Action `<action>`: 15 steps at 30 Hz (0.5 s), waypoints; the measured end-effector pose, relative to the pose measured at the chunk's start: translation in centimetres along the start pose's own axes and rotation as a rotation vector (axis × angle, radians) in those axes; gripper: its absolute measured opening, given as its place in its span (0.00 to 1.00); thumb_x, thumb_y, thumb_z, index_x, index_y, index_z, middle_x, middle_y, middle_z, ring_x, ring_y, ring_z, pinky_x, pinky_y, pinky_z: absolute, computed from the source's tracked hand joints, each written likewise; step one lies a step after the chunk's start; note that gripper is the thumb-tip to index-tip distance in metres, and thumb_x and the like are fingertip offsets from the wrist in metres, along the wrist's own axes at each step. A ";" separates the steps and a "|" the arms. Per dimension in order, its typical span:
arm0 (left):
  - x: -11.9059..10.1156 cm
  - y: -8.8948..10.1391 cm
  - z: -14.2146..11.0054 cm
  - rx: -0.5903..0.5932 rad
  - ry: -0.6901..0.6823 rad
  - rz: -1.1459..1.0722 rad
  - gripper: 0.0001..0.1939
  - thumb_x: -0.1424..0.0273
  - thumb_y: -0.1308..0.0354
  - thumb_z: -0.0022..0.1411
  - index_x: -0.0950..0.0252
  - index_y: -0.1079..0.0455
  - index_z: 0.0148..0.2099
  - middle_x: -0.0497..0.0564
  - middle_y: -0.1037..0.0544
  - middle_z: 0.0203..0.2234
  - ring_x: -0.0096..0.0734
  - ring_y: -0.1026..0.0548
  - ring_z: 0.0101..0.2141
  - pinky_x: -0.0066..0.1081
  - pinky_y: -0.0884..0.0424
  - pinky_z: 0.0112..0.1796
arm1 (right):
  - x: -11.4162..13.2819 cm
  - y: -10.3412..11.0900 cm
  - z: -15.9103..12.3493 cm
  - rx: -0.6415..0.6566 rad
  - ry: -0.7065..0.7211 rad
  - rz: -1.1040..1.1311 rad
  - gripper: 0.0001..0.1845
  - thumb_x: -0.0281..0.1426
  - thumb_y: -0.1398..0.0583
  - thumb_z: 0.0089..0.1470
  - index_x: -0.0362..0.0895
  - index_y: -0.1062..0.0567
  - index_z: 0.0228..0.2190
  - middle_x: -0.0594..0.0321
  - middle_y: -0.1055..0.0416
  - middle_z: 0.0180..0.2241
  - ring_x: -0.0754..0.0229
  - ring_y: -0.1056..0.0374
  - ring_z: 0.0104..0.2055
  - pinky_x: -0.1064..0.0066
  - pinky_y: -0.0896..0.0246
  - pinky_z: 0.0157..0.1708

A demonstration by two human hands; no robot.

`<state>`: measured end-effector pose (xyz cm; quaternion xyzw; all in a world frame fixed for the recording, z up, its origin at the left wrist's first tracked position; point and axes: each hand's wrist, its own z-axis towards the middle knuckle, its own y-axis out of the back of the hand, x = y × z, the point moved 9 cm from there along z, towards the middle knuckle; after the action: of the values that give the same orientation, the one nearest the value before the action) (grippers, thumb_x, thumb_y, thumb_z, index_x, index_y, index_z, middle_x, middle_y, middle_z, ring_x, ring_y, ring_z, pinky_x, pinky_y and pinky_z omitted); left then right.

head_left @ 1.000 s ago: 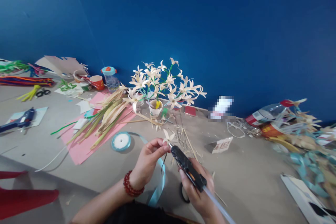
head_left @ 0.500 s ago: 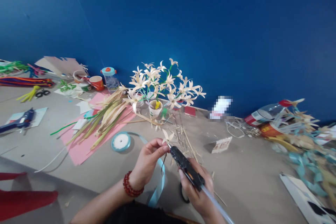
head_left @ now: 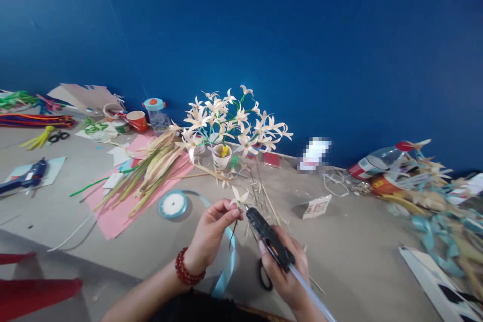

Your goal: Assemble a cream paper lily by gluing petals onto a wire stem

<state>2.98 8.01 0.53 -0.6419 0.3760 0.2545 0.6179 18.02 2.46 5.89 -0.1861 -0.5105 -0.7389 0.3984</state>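
Note:
Between the thumb and fingers of my left hand [head_left: 217, 224] is a small cream flower [head_left: 239, 196] with pointed petals; a thin dark stem hangs below the pinch. My right hand [head_left: 284, 266] wraps round a black hot glue gun [head_left: 269, 236], and a clear glue stick [head_left: 311, 292] sticks out of its rear. The gun's nozzle points at the flower's base, close beside it; whether they touch I cannot tell. Light blue ribbon [head_left: 227, 266] runs under my left hand from a spool [head_left: 172, 205]. Dark scissors handles [head_left: 265, 275] show partly behind my right hand.
Cream flowers [head_left: 221, 110] stand in a paper cup [head_left: 222, 157] by the blue wall. Dried husks [head_left: 151, 173] lie on pink paper [head_left: 109, 221] at left, with a blue glue gun [head_left: 35, 171] farther left. Thin straws [head_left: 268, 201] lie ahead; a plastic bottle [head_left: 381, 158] lies at right.
The glue gun's nozzle has drawn back slightly to the right from the flower. My left hand keeps its pinch on the flower, and the view has shifted a little.

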 end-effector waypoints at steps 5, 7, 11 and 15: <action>0.0 0.0 -0.1 -0.002 0.008 0.008 0.09 0.67 0.32 0.54 0.65 0.27 0.30 0.48 0.26 0.26 0.29 0.30 0.32 0.29 0.37 0.39 | -0.2 0.2 -0.1 -0.020 -0.053 0.001 0.04 0.33 0.45 0.57 0.47 0.31 0.33 0.66 0.30 0.23 0.59 0.31 0.25 0.70 0.39 0.27; 0.1 -0.1 0.0 0.004 0.014 0.017 0.09 0.67 0.32 0.53 0.65 0.27 0.29 0.48 0.26 0.25 0.29 0.30 0.31 0.30 0.36 0.39 | 0.2 0.1 -0.2 -0.010 -0.029 0.006 0.04 0.33 0.45 0.56 0.47 0.31 0.32 0.66 0.30 0.23 0.59 0.32 0.24 0.70 0.39 0.26; 0.2 -0.2 0.0 0.004 0.024 0.023 0.09 0.66 0.31 0.53 0.65 0.27 0.29 0.48 0.27 0.25 0.29 0.31 0.30 0.30 0.36 0.37 | 0.8 -0.3 0.0 0.036 0.030 -0.006 0.04 0.32 0.46 0.57 0.47 0.31 0.33 0.65 0.30 0.22 0.60 0.33 0.23 0.70 0.39 0.26; 0.1 0.1 -0.3 0.012 0.024 0.011 0.08 0.68 0.33 0.55 0.65 0.28 0.30 0.49 0.27 0.27 0.30 0.31 0.32 0.30 0.37 0.38 | -0.7 -0.1 0.2 0.014 0.000 -0.097 0.04 0.33 0.45 0.58 0.47 0.32 0.35 0.66 0.30 0.23 0.60 0.31 0.24 0.72 0.38 0.26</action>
<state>2.91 7.75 0.43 -0.6392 0.3887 0.2481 0.6155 18.32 2.96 5.50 -0.1581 -0.5239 -0.7540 0.3633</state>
